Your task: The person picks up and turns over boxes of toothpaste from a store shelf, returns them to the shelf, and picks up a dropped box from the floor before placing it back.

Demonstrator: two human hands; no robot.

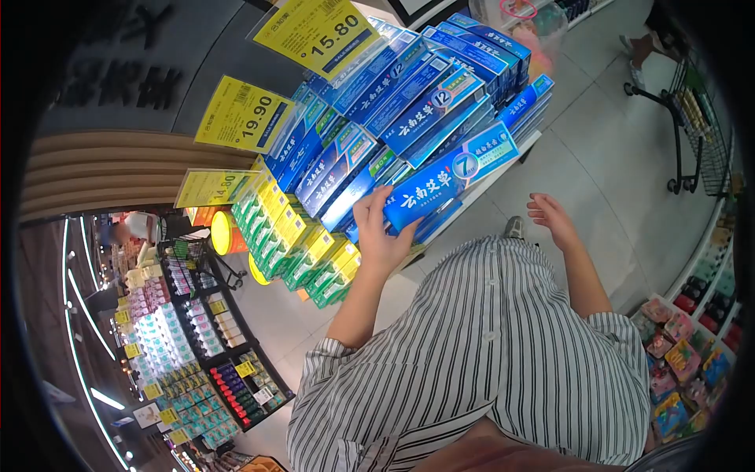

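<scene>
My left hand (381, 236) is closed on one end of a blue toothpaste box (429, 193) with white lettering and a round 7 mark. The box lies tilted at the front of a stacked display; whether it still rests on the boxes beneath cannot be seen. Several similar blue toothpaste boxes (393, 86) are piled behind it. Green and yellow boxes (275, 228) stand in rows left of the hand. To the right, my right hand (554, 222) hangs above the floor, holding nothing, its fingers stretched out and apart from the display.
Yellow price signs (318, 35) rise behind the stacks. A wire shopping cart (696, 118) stands at the upper right on the tiled floor (586, 149). Stocked shelves (169, 338) line the left, and packaged goods (680, 354) sit at the lower right.
</scene>
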